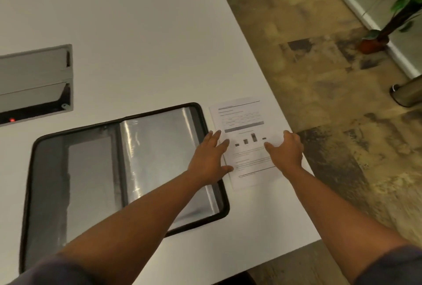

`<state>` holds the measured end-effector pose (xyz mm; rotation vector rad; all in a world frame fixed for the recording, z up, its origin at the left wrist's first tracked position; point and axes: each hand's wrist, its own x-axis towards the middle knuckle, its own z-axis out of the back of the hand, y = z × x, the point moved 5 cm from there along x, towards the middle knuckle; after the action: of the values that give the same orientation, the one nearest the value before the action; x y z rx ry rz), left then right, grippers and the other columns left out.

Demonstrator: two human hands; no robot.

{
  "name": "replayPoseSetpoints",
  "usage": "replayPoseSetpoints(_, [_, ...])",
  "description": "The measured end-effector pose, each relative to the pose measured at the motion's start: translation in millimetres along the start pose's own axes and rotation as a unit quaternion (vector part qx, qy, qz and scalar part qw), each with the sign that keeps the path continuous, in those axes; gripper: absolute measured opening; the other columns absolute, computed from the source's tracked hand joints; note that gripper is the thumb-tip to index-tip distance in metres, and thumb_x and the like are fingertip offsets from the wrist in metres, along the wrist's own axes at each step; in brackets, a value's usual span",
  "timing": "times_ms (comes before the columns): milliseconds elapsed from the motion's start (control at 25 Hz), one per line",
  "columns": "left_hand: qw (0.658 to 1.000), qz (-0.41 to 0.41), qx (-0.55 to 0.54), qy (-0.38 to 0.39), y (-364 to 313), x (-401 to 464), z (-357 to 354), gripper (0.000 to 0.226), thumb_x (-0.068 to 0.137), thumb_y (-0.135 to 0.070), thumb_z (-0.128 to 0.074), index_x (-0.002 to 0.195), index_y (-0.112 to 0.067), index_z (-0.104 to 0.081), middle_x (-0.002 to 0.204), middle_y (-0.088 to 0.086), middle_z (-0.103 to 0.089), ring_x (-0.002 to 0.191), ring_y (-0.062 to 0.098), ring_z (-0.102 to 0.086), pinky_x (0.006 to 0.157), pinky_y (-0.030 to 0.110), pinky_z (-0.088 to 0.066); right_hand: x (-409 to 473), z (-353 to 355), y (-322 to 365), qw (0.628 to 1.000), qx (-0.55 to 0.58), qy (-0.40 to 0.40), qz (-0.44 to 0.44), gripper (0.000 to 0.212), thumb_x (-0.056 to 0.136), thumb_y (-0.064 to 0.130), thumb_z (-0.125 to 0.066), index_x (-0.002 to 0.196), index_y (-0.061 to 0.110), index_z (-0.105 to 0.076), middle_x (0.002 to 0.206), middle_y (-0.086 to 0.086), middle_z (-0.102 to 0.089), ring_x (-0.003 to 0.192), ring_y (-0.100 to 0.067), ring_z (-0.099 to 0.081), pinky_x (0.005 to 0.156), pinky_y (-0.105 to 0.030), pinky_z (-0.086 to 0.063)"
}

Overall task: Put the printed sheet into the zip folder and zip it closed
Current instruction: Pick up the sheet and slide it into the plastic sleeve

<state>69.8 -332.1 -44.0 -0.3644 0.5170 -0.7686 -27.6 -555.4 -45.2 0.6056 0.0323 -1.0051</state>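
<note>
The zip folder point(96, 170) lies open flat on the white table point(137, 33), black-edged, with clear plastic sleeves on its right half. Just to its right lies the printed sheet point(244, 122), white with text and a small bar chart, close to the table's right edge. My left hand point(211, 159) rests with fingers spread over the folder's right rim and the sheet's left edge. My right hand point(286, 150) lies on the sheet's right side, fingers apart and pointing left. Neither hand has lifted the sheet.
A grey cable hatch point(36, 81) with a red light is set into the table at the left. The table's right edge runs diagonally beside the sheet; beyond it are patterned carpet, a potted plant point(388, 31) and a metal bin point(408, 92).
</note>
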Motion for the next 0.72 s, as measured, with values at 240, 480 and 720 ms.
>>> replayPoseSetpoints(240, [0.991,0.052,0.087,0.089,-10,28,-21,0.101,0.083,-0.058,-0.07,0.159,-0.027,-0.012,0.168,0.007,0.007,0.154,0.029,0.009,0.124,0.049,-0.006,31,8,-19,0.997,0.045,0.044,-0.032,0.071,0.081,0.036,-0.079,0.136,0.001,-0.049,0.139,-0.016,-0.047,0.125,-0.034,-0.05,0.1,-0.044,-0.048])
replayPoseSetpoints(480, [0.989,0.067,0.093,0.088,-15,29,-22,0.103,0.08,-0.054,-0.075,0.159,-0.027,-0.015,0.169,0.006,0.001,0.155,0.028,-0.002,0.125,0.049,-0.015,44,5,-16,0.994,0.063,0.08,-0.05,0.054,0.079,0.031,-0.081,0.119,0.004,-0.058,0.114,-0.008,-0.062,0.098,-0.026,-0.06,0.076,-0.036,-0.053])
replayPoseSetpoints(720, [0.989,0.074,0.095,0.087,-15,28,-21,0.101,0.08,-0.054,-0.076,0.158,-0.029,-0.017,0.169,0.003,0.0,0.155,0.027,-0.005,0.123,0.048,-0.017,53,-3,-16,0.967,0.166,0.162,-0.108,0.039,0.086,0.016,-0.074,0.12,0.003,-0.06,0.113,-0.009,-0.066,0.094,-0.023,-0.061,0.07,-0.031,-0.05])
